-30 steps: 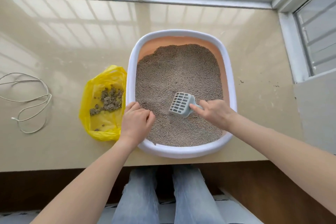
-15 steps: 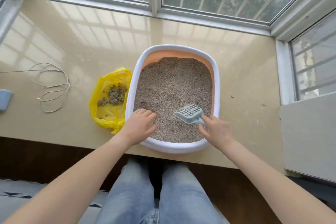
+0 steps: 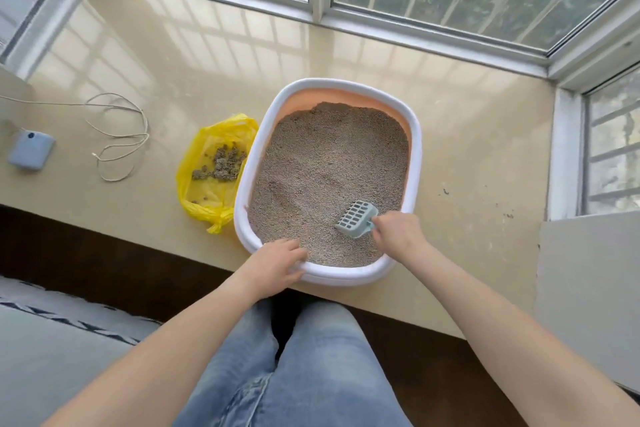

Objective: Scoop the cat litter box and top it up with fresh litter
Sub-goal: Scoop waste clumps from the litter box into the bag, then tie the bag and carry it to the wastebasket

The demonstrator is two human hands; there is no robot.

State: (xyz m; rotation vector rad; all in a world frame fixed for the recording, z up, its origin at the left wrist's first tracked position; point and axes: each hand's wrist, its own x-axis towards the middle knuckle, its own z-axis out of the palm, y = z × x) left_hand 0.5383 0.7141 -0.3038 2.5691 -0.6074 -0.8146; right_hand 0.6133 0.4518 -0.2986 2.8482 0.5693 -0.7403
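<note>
A white-rimmed, orange-walled litter box [image 3: 417, 152] stands on the beige window ledge, filled with grey-brown litter [image 3: 332, 177]. My right hand [image 3: 398, 232] grips the handle of a pale blue slotted scoop [image 3: 356, 218], whose head lies on the litter at the box's near right. My left hand [image 3: 277, 263] rests on the box's near rim, fingers loosely curled over the edge. Left of the box lies an open yellow plastic bag [image 3: 204, 198] holding dark litter clumps [image 3: 221, 163].
A thin white cord [image 3: 117, 139] and a small blue device [image 3: 31, 149] lie on the ledge at the left. Windows with bars close the back and right. A grey wall block [image 3: 588, 288] stands at the right. My jeans-clad legs are below the ledge's edge.
The view has pulled back and shifted. My left hand slid from the box's left rim to its near rim. The scoop moved towards the near right corner of the litter.
</note>
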